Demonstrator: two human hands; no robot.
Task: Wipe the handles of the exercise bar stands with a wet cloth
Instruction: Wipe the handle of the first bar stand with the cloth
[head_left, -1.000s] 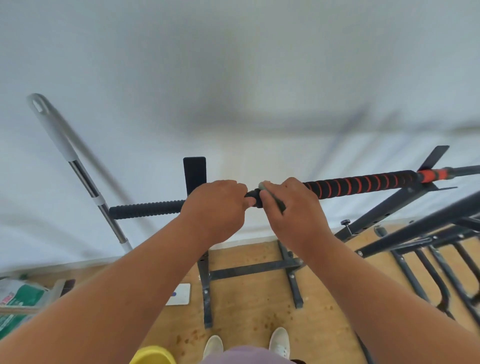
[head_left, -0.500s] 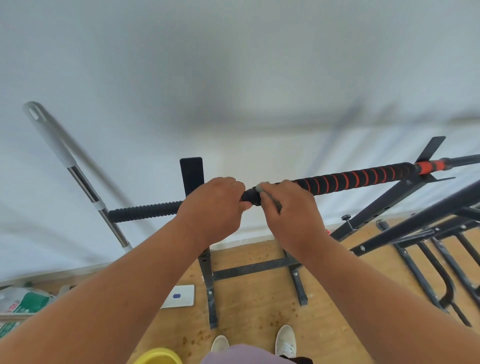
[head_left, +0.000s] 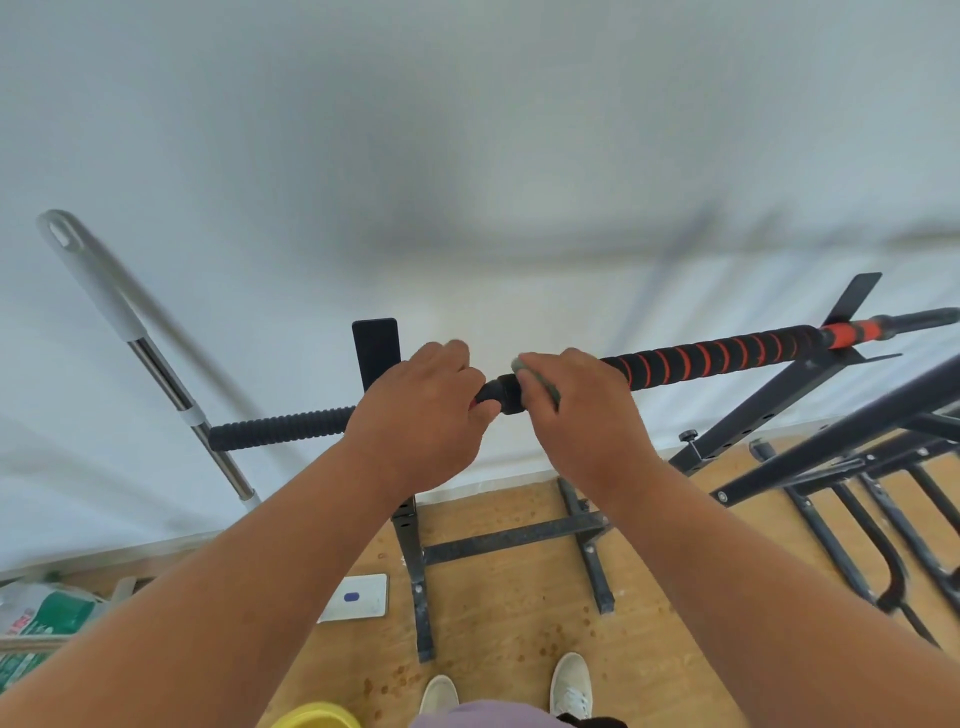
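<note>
A long exercise bar lies across black stands, with a black ribbed grip at its left end and a black-and-orange spiral grip on the right. My left hand grips the bar near its middle. My right hand is wrapped over the bar just right of it, pressing a grey cloth against the grip; only a sliver of cloth shows under the fingers. A short black section of bar shows between the two hands.
The black stand frame rests on a wooden floor below the bar. More black racks stand at the right. A mop handle leans on the white wall at left. A yellow bucket rim, a white card and my shoes lie below.
My hands have drawn slightly apart, so a short piece of black bar now shows between them. The view has tilted a little; the bar stays on its stands.
</note>
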